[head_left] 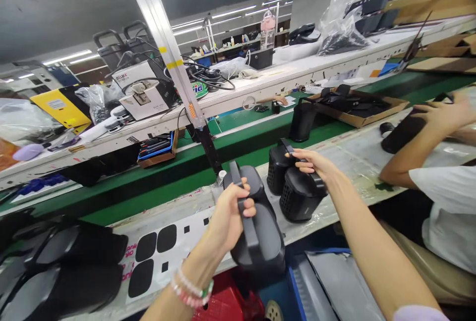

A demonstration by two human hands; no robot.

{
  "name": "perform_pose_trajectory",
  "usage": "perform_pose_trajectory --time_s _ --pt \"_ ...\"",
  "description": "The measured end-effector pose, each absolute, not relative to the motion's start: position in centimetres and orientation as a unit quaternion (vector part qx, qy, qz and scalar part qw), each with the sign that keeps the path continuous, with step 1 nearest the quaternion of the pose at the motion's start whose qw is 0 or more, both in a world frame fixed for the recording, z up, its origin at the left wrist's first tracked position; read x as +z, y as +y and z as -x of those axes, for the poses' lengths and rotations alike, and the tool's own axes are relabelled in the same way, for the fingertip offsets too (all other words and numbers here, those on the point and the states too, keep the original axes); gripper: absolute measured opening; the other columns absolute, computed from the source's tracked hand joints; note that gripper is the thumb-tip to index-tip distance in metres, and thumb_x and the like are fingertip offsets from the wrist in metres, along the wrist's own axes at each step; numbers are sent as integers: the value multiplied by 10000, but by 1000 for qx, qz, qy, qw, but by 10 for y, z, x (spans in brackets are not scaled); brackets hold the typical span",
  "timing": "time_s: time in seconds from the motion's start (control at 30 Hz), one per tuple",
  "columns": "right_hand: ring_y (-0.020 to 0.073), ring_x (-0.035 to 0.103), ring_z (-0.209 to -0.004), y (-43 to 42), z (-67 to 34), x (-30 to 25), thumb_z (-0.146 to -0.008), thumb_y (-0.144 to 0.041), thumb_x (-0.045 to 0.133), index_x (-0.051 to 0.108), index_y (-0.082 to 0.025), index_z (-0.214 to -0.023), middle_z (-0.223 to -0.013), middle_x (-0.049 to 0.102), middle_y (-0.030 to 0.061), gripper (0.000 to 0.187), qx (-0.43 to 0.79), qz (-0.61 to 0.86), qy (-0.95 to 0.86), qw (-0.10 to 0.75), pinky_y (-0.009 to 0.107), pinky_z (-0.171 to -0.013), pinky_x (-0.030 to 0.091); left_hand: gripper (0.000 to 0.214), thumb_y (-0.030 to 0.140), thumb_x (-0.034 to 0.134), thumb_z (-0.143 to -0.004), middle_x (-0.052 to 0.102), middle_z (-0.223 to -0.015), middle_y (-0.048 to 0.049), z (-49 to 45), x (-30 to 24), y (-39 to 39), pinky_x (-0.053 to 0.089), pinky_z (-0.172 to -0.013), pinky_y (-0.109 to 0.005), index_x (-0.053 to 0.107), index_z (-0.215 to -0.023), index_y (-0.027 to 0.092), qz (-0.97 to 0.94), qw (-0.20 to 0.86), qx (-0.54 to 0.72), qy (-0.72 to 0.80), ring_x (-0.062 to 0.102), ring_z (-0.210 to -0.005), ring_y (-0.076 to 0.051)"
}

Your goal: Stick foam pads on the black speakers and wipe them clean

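Observation:
My left hand (230,212), with beaded bracelets at the wrist, is closed round the handles of two black handled housings (266,239) standing one behind the other at the bench's front edge. To their right are two more black housings (303,197) with grilled sides. My right hand (310,162) has its fingers curled on their top handles. A white sheet with black rounded stickers (141,279) lies left of my left hand. Farther left, several more black housings (82,281) lie on the bench, cut off by the frame.
A green conveyor belt (178,180) runs behind the bench, carrying another black housing (303,120) and a cardboard tray (357,120) of black parts. At right a co-worker's hands (442,113) handle a black housing. A metal post (167,48) rises ahead. A blue bin (297,286) stands below.

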State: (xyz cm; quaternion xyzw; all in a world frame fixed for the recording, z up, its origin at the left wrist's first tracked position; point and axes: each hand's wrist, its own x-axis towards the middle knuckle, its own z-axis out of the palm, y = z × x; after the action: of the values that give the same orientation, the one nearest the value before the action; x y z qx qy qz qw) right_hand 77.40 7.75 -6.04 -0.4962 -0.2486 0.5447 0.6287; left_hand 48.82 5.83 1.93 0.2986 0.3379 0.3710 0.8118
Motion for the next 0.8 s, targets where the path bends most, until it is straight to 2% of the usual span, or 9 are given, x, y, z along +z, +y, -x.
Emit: perform_pose_trajectory --time_s 0.27,0.37,0.47,0.53,0.63,0.7,0.73,0.8 --pt "-7 281 -395 72 -769 -73 -720 -119 654 565 -163 -887 -1053 667 103 194 531 529 -260 608 138 -290 248 298 54 570 -594 431 -710 53 -573 -13 99 263 -417 -160 476 -854 167 -308 792 415 324 376 -479 -37" --pt "23 361 -400 69 -767 -77 -754 -187 641 572 -166 -1075 -1125 652 121 329 514 553 -282 592 188 -307 318 226 26 532 -679 393 -672 67 -593 -26 115 253 -415 -157 457 -833 174 -303 795 412 326 347 -474 -41" --pt "63 447 -432 64 -768 -74 -804 -280 619 462 -182 -1326 -1247 599 145 553 471 595 -302 577 251 -363 414 136 55 526 -812 393 -676 68 -603 -37 127 268 -420 -158 459 -819 173 -295 806 397 325 339 -492 -48" --pt "90 504 -496 53 -769 -68 -814 -306 612 420 -189 -1385 -1342 528 151 614 433 629 -305 569 288 -444 482 97 99 524 -866 410 -690 62 -603 -42 133 288 -427 -161 471 -820 167 -289 815 385 321 344 -503 -50" --pt "144 566 -694 20 -757 -63 -820 -311 606 509 -210 -1314 -1364 490 116 514 263 709 -332 564 332 -703 540 76 90 511 -865 443 -709 53 -596 -48 138 324 -447 -167 491 -843 160 -289 830 359 314 367 -513 -54" --pt "192 578 -817 -9 -738 -69 -865 -345 562 591 -236 -1189 -1221 571 95 344 96 737 -391 543 368 -860 502 135 38 515 -806 485 -729 41 -590 -50 140 375 -478 -187 504 -868 157 -296 839 332 313 417 -527 -66" --pt "209 588 -846 -22 -725 -75 -896 -366 531 611 -251 -1128 -1125 610 86 271 66 731 -426 529 382 -887 489 177 17 520 -767 508 -742 32 -586 -50 140 410 -502 -207 509 -878 155 -301 842 318 315 453 -539 -78" --pt "230 611 -887 -40 -697 -91 -920 -401 509 608 -263 -1082 -1027 645 79 235 94 711 -475 510 394 -889 494 245 4 536 -693 548 -773 10 -581 -51 140 472 -567 -259 522 -891 148 -308 847 292 319 519 -564 -104"
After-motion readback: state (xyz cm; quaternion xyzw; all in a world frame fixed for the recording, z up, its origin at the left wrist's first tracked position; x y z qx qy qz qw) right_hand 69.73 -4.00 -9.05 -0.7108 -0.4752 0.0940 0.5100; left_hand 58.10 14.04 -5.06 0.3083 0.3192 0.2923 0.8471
